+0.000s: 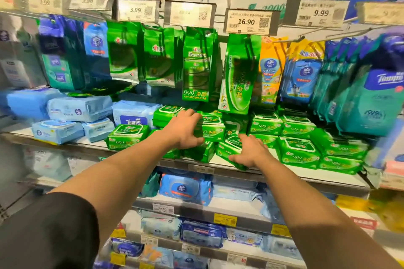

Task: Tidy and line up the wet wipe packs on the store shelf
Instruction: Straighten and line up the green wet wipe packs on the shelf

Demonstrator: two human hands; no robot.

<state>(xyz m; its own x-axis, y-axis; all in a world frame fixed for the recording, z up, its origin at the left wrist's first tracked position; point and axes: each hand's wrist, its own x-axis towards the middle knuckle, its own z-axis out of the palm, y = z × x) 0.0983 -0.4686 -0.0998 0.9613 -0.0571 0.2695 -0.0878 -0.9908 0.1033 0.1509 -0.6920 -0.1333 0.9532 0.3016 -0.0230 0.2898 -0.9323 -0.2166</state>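
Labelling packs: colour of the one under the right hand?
Green with white lettering; head view, pack under the right hand.

Store shelf [284,171]: green wet wipe packs [298,152] stacked unevenly along middle and right, some at front edge; light blue packs [58,131] stacked toward left end. One green pack [127,136] beside blue ones.
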